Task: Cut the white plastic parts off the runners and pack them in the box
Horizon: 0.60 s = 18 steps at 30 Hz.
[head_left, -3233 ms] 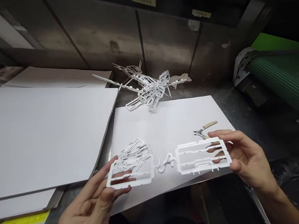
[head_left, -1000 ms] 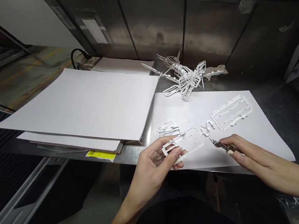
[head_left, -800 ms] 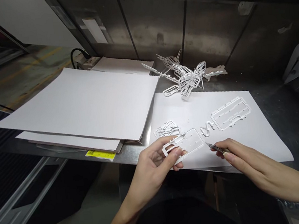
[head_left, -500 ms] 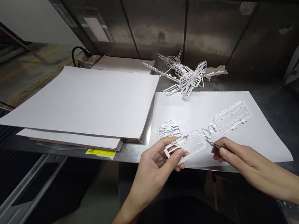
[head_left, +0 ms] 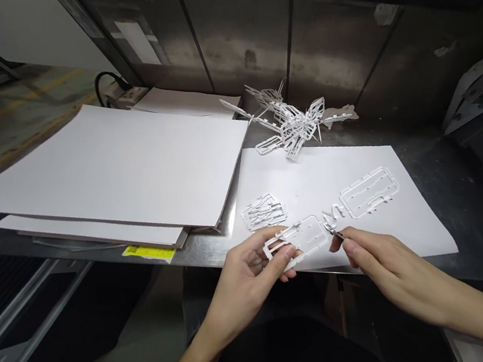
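so here we are at the metal table (head_left: 429, 183), and the left hand (head_left: 252, 273) has its thumb and fingers pinching the near end of a white plastic frame (head_left: 311, 250), which is raised at the close edge of a white sheet (head_left: 302, 180). over to the right hand (head_left: 383, 255), curled in a firm grip around a small cutter (head_left: 335, 233), its tip right at the frame's three o'clock end, just beside a curly strip (head_left: 336, 211); whether the blades have bitten into the plastic, i cannot tell. follow that strip to two o'clock from the cutter and it meets a second frame (head_left: 374, 199), lying tilted over the sheet. at one o'clock from the left hand, near its fingertips, sits a little pile of thin frames (head_left: 266, 213). look up to twelve from the cutter: a big tangled heap (head_left: 298, 125) of white frames sprawls before the metal wall (head_left: 242, 35). and at ten o'clock from the left hand, broad white boards (head_left: 109, 167) lie stacked, a yellow label (head_left: 149, 253) at their five.
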Each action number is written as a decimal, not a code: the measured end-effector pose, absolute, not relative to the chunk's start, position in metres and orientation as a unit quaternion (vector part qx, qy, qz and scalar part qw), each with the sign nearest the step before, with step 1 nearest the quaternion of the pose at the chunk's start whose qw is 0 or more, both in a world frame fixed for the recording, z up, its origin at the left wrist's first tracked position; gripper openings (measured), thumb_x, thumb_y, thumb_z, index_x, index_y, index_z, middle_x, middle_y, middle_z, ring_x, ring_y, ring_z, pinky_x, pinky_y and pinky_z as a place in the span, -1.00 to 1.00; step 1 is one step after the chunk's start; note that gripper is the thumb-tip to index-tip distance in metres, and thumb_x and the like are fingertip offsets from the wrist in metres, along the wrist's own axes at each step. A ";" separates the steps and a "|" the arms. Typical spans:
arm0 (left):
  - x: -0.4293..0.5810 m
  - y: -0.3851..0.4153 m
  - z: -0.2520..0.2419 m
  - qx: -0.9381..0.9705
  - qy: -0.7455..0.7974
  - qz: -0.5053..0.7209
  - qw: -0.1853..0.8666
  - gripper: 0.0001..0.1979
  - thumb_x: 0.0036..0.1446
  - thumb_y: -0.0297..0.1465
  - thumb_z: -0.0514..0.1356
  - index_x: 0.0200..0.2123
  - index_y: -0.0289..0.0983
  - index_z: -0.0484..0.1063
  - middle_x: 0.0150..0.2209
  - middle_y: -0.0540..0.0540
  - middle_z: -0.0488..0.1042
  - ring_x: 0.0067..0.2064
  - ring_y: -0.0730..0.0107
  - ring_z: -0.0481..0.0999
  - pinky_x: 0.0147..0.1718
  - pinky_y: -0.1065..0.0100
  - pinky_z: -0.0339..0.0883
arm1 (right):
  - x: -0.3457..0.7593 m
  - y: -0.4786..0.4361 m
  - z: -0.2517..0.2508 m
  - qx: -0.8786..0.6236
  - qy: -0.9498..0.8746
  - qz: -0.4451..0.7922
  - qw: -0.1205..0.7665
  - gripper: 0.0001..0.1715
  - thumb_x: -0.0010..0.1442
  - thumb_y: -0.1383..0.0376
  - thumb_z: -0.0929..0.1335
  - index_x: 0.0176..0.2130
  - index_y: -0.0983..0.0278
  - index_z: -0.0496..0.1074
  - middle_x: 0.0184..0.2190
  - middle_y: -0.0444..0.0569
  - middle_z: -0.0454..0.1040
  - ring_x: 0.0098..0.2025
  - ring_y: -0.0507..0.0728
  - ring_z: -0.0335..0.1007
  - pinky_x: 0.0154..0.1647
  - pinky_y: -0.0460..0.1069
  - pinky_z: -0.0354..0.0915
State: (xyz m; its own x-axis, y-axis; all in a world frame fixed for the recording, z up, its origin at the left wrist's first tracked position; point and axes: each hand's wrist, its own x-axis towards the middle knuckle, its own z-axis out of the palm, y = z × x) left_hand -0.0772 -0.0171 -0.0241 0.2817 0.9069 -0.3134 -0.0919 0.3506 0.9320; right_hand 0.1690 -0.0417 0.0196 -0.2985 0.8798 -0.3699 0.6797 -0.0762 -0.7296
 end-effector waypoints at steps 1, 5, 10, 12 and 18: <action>-0.077 -0.018 -0.026 0.442 0.473 0.361 0.671 -0.60 0.18 -0.17 0.40 -0.02 -0.31 0.54 -0.33 -0.07 0.65 -0.41 0.40 0.64 -0.38 0.48 0.56 | 0.168 -0.041 0.019 -0.585 -0.668 0.447 0.108 -0.50 0.54 -0.06 0.09 -0.29 0.16 0.24 -0.37 -0.15 0.38 -0.35 0.09 0.29 -0.27 0.01 0.21; -0.074 -0.021 -0.040 0.593 0.475 0.375 0.532 -0.51 0.25 -0.19 0.35 0.19 -0.20 0.43 0.08 -0.18 0.60 0.08 0.15 0.63 -0.02 0.26 0.60 | 0.168 -0.040 0.013 -0.591 -0.678 0.424 0.100 -0.49 0.54 -0.07 0.09 -0.32 0.18 0.20 -0.41 -0.16 0.34 -0.39 0.08 0.23 -0.32 0.02 0.15; -0.063 -0.023 -0.060 0.759 0.429 0.398 0.284 -0.41 0.28 -0.35 0.34 0.33 -0.18 0.28 0.18 -0.18 0.52 0.20 0.20 0.52 0.20 0.16 0.47 | 0.169 -0.037 0.001 -0.583 -0.696 0.407 0.101 -0.50 0.55 -0.04 0.09 -0.33 0.18 0.18 -0.44 -0.16 0.34 -0.43 0.07 0.21 -0.36 0.02 0.14; -0.058 -0.023 -0.066 0.762 0.429 0.407 0.262 -0.47 0.33 -0.40 0.29 0.31 -0.21 0.29 0.13 -0.17 0.55 0.15 0.25 0.55 0.16 0.20 0.50 | 0.171 -0.036 -0.003 -0.587 -0.695 0.405 0.094 -0.48 0.55 -0.05 0.08 -0.35 0.18 0.17 -0.46 -0.17 0.33 -0.45 0.06 0.18 -0.39 0.02 0.12; -0.048 -0.022 -0.079 0.774 0.418 0.422 0.219 -0.43 0.32 -0.41 0.31 0.33 -0.26 0.27 0.12 -0.18 0.55 0.15 0.27 0.56 0.16 0.25 0.51 | 0.175 -0.037 -0.012 -0.606 -0.701 0.365 0.086 -0.46 0.56 -0.04 0.07 -0.37 0.18 0.17 -0.52 -0.21 0.28 -0.51 0.04 0.15 -0.44 -0.01 0.11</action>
